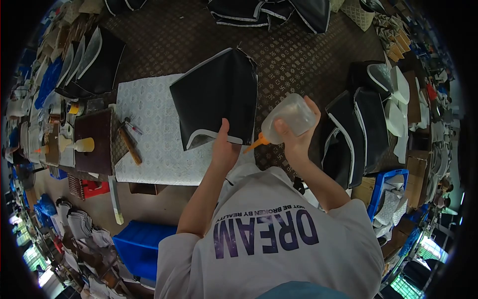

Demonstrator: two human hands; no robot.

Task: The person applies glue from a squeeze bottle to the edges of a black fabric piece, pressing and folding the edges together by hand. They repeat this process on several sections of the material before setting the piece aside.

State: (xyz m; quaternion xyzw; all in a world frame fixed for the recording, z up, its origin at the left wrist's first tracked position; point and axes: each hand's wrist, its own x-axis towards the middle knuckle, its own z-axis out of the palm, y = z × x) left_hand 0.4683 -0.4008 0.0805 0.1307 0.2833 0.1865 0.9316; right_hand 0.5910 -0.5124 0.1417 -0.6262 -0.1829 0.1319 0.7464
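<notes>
My left hand (225,152) is closed on the near edge of a black leather piece (214,94), thumb on top. A pale curved strip runs along that near edge, and the piece overlaps the right part of a white patterned sheet (149,154). Wrapped in my right hand (298,144) is a clear squeeze bottle (294,117) with an orange nozzle (257,143). The bottle is tilted, its nozzle tip pointing down and left, close to the lower right corner of the black piece.
A hammer (130,144) lies on the sheet's left side. Black pieces with pale edges stand at the far left (97,62) and right (366,129). Another squeeze bottle (83,145) lies on a brown board (94,159). A blue stool (142,249) stands below the table.
</notes>
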